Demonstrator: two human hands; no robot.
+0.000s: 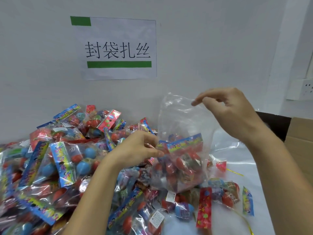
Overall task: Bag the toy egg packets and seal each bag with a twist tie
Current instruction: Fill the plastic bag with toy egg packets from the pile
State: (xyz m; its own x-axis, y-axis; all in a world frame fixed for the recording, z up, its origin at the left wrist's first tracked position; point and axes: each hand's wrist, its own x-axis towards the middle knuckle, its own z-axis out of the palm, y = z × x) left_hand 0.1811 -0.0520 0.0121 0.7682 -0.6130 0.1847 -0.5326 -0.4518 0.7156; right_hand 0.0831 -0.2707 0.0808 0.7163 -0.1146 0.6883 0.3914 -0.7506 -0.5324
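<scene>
— Above the white table [237, 160], what's held up?
— A clear plastic bag [183, 126] with red toy egg packets [181, 165] inside. The right hand [232, 114] pinches its upper edge.
— And the left hand [140, 148]?
— It grips the bag's side, just beside the big heap of colourful egg packets [55, 163].
— Ties?
— A gold twist tie [234, 172] lies on the table, right of the bag.

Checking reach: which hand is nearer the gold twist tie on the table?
Right. The gold twist tie lies under the right hand's forearm; the left hand is across the clear bag.
</scene>
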